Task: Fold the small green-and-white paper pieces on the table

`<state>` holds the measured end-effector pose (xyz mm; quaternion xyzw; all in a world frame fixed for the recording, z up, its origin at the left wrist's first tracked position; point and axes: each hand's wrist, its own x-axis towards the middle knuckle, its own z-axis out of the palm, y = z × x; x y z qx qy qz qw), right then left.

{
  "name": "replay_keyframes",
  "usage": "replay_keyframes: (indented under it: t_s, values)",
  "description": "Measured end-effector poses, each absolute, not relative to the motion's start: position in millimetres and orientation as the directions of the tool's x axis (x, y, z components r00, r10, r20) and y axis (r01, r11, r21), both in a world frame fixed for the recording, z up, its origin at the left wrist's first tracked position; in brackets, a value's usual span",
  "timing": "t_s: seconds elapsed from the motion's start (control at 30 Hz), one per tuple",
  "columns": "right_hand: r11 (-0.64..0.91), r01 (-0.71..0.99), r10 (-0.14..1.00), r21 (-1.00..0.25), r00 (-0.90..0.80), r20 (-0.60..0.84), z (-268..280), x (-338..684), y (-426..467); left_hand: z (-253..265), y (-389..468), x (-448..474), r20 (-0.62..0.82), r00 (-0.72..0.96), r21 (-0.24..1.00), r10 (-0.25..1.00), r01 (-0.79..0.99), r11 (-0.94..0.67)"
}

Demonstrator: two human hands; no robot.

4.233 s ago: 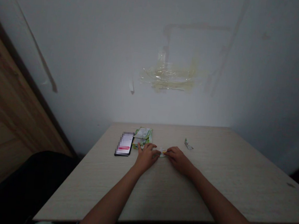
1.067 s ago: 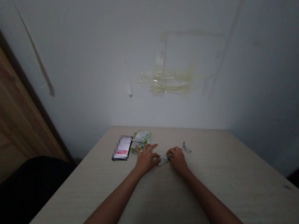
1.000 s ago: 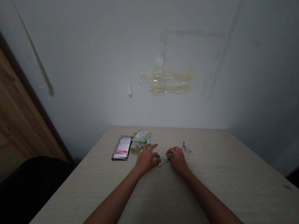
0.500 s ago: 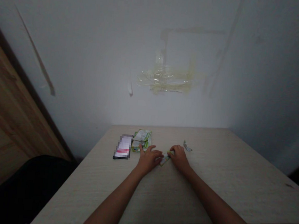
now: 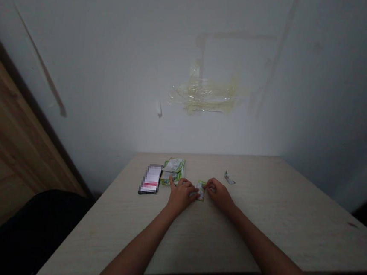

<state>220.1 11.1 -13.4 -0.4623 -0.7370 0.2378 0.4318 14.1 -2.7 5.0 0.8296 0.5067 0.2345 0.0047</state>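
A small green-and-white packet with printing lies on the table between my hands. My left hand pinches its left edge with thumb and forefinger, the outer fingers spread over the tabletop. My right hand has its fingers closed at the packet's upper right edge. Just beyond the left fingers is a stack of larger green-and-white packets, its near edge partly hidden by that hand. A crumpled strip of wrapper lies past my right hand.
A phone with a blurred-out screen lies left of the stack. The pale wooden table meets a white wall with old tape on it. A dark chair-like shape and a wooden door stand at the left.
The small packet has turned from slanting to nearly upright and shows more of its face. My right fingers have shifted slightly to its edge; the left fingers have drawn together a little.
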Motion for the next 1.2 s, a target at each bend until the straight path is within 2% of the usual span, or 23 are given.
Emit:
replay_keyframes:
  t_s: [0.2,0.4,0.93,1.1,1.2]
  values:
    - [0.492,0.455,0.870,-0.742,-0.287,0.401,-8.5,217.1,4.6,4.4,-2.0,14.7,0.361,0.365,0.246,0.858,0.850,-0.466]
    - [0.512,0.635,0.851,-0.579,-0.287,0.439,-11.9,217.2,9.3,4.3,-0.7,15.9,0.331,0.353,0.253,0.875,0.860,-0.443]
    - [0.282,0.900,0.918,-0.332,-0.152,0.366,-5.7,208.2,20.7,5.7,0.3,15.5,0.311,0.358,0.281,0.880,0.850,-0.445]
    - [0.303,0.898,0.916,-0.320,-0.182,0.357,-6.6,205.9,22.0,5.0,0.9,15.4,0.316,0.366,0.281,0.875,0.845,-0.454]
    - [0.349,0.868,0.904,-0.352,-0.213,0.371,-10.5,206.8,24.0,4.5,0.5,15.0,0.326,0.368,0.283,0.871,0.841,-0.462]
